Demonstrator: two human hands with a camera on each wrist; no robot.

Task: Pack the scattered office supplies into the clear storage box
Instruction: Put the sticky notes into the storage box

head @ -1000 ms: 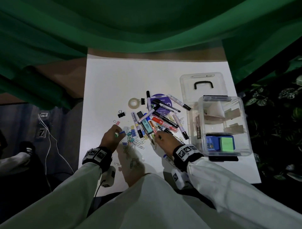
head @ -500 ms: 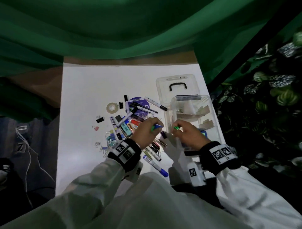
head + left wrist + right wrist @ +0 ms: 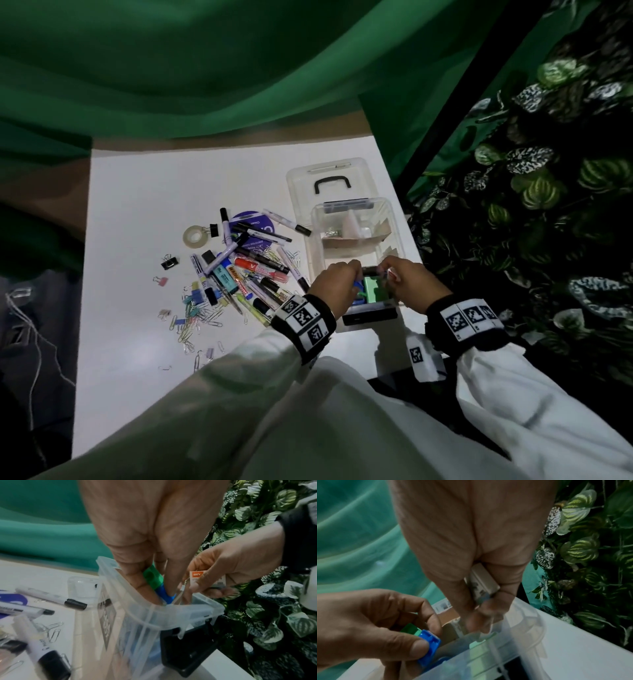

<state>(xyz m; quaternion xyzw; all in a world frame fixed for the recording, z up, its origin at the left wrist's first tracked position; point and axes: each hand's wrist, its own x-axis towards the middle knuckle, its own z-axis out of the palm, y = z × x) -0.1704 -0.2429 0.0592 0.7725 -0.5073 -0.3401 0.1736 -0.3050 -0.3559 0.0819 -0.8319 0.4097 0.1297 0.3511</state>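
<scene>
The clear storage box (image 3: 356, 205) stands open at the right of the white table. Both hands are over its near end. My left hand (image 3: 346, 274) pinches small blue and green plastic pieces (image 3: 159, 586) between thumb and fingers, just inside the box rim (image 3: 142, 609). In the right wrist view the same pieces (image 3: 428, 645) show at the lower left. My right hand (image 3: 390, 274) grips a small white box with an orange label (image 3: 197, 574) right above the same compartment, also seen as a pale box (image 3: 481, 581). A green block (image 3: 375, 294) lies in the box under the hands.
The box lid (image 3: 325, 174) with a black handle lies behind the box. A pile of markers (image 3: 246, 260), a tape roll (image 3: 195, 235) and several paper clips (image 3: 198, 315) are spread left of the box. Green cloth hangs behind and leafy plants stand at the right.
Both hands have left the pile of clips and markers and moved right to the near end of the box, carrying small items. The head view has swung right.
</scene>
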